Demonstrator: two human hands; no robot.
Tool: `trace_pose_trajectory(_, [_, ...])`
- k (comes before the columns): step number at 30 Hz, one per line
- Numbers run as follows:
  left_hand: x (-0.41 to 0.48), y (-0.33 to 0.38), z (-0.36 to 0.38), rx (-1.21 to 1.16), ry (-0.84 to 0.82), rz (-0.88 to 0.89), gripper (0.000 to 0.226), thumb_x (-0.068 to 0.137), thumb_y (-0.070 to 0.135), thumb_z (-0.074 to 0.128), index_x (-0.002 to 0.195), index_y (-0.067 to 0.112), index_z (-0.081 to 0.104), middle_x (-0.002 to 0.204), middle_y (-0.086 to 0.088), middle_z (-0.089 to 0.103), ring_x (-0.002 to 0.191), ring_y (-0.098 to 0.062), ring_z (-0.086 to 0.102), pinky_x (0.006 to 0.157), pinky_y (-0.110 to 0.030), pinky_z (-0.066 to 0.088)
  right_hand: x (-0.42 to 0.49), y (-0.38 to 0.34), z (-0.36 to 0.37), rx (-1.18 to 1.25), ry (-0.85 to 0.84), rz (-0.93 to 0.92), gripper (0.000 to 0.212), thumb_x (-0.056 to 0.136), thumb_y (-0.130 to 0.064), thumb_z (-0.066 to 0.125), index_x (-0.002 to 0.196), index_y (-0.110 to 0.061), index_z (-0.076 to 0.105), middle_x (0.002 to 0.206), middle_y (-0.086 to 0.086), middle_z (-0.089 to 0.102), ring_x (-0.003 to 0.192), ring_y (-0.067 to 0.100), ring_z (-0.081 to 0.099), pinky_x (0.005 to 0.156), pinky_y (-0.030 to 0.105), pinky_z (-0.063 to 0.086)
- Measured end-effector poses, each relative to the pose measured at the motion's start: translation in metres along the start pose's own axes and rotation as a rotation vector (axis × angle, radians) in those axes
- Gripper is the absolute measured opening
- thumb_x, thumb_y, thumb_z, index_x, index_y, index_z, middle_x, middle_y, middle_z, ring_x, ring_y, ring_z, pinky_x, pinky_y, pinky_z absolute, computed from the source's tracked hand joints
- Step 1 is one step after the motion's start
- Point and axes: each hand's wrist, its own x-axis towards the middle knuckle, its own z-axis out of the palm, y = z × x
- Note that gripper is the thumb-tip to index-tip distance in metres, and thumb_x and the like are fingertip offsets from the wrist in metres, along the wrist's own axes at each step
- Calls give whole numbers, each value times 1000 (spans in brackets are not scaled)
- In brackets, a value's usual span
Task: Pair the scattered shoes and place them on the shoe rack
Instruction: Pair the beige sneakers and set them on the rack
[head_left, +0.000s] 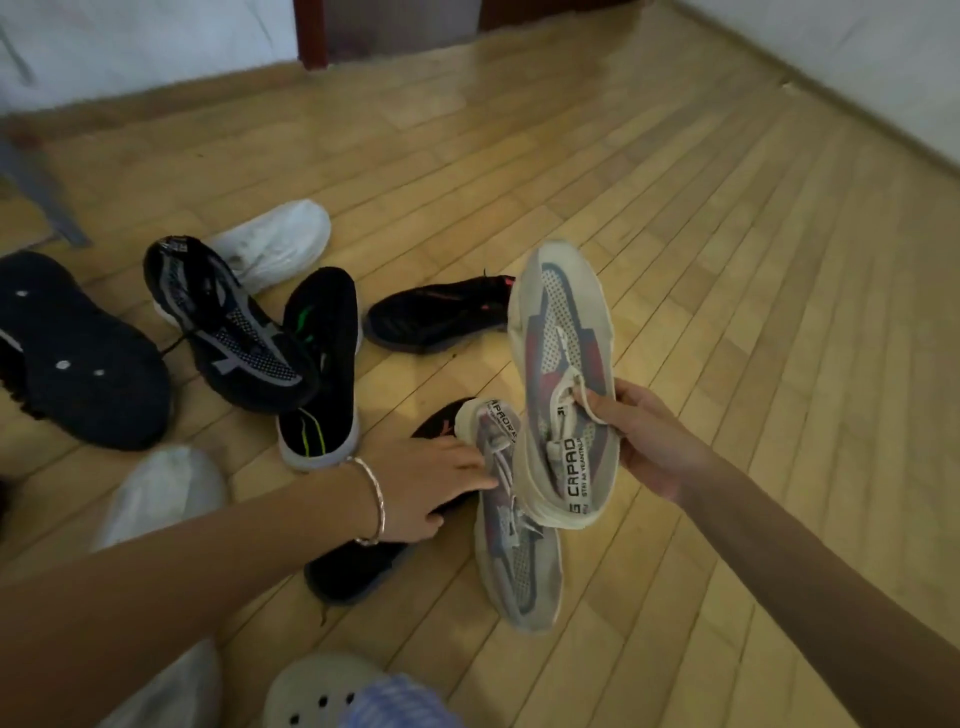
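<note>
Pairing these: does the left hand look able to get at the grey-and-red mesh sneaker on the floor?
Likely yes: the left hand touches the laces of the grey-and-red mesh sneaker on the floor; nothing covers them. The matching sneaker hangs beside, in the right hand.

We take this place for a room in a home. The floor (675, 218) is made of light wooden strips laid as parquet, and it meets white walls (857, 62) along a low brown skirting board (156, 106). A dark red door frame (310, 31) stands at the far side. Ordinary household footwear lies on the boards: a white shoe (275, 241), a black sneaker (441, 312) and a pale clog (311, 691) with holes. A grey furniture leg (47, 202) shows at the left edge.
</note>
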Motion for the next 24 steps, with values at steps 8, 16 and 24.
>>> trace_pose_trajectory(8, [51, 2, 8, 371, -16, 192, 80, 83, 5, 58, 149, 19, 16, 158, -1, 14, 146, -23, 6, 118, -39, 3, -40, 79, -39, 240, 173, 143, 39, 85, -22, 59, 117, 0, 61, 102, 14, 74, 88, 27, 73, 66, 32, 60])
trace_pose_trajectory(16, [112, 29, 12, 646, -281, 119, 80, 89, 30, 55, 149, 27, 2, 159, 2, -3, 145, -23, -12, 112, -50, -14, -50, 113, -28, 344, 268, 232, 37, 91, -17, 55, 123, 0, 59, 115, 19, 69, 100, 32, 68, 72, 33, 60])
trace_pose_trajectory(24, [110, 21, 16, 622, -204, 110, 65, 84, 26, 62, 141, 27, 30, 151, -2, 30, 138, -24, 28, 115, -50, 1, -40, 95, -21, 347, 226, 179, 24, 91, -17, 53, 109, -6, 65, 100, 11, 74, 88, 24, 71, 69, 32, 60])
